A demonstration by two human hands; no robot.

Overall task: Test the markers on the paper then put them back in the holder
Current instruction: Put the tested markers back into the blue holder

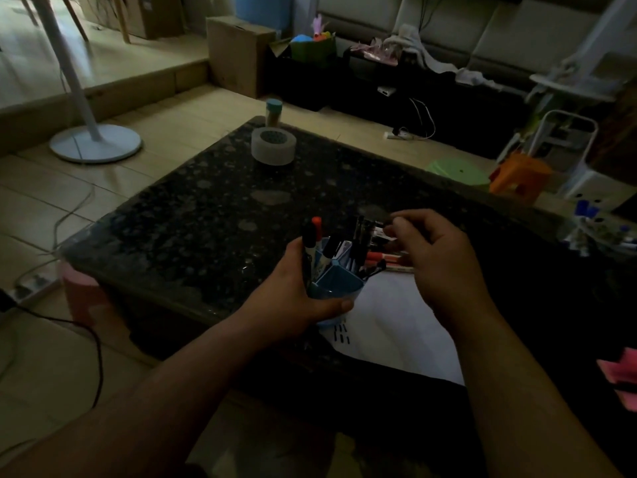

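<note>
A blue marker holder (339, 288) stands on the dark speckled table (213, 215), with several markers (315, 236) sticking up from it. My left hand (296, 294) grips the holder from the left, thumb across its front. My right hand (437, 257) hovers just right of the holder with fingers curled; a dark marker (370, 226) seems pinched at its fingertips, but the dim light leaves this unclear. A few red and black markers (386, 258) lie on the table behind the hand. The white paper (389, 319) lies under the holder's right side and carries short black test strokes.
A grey tape roll (273, 146) and a jar with a blue lid (274, 112) sit at the table's far end. A fan stand (94, 141) and cables are on the floor to the left. Orange and green stools (520, 174) stand to the right.
</note>
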